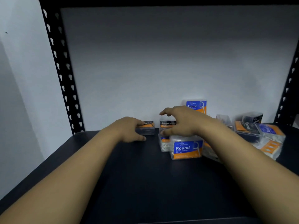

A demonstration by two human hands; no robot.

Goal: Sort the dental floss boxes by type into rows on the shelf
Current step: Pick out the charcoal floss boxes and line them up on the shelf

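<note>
On the dark shelf [129, 175] my left hand [129, 129] grips a black-labelled Charcoal floss box [148, 128] lying flat near the back wall. My right hand [179, 122] hovers with spread fingers over a second Charcoal box [167, 124], thumb low beside it; contact is unclear. A blue-and-orange Round floss box [186, 148] stands in front of that hand. Another Round box [196, 105] stands upright at the back wall.
A loose heap of mixed boxes lies at the right: a Charcoal box [247, 127], a Round box [271, 130], an orange-labelled one [268, 147] and a dark box [252, 118]. Black perforated uprights [63, 78] [289, 88] flank the shelf.
</note>
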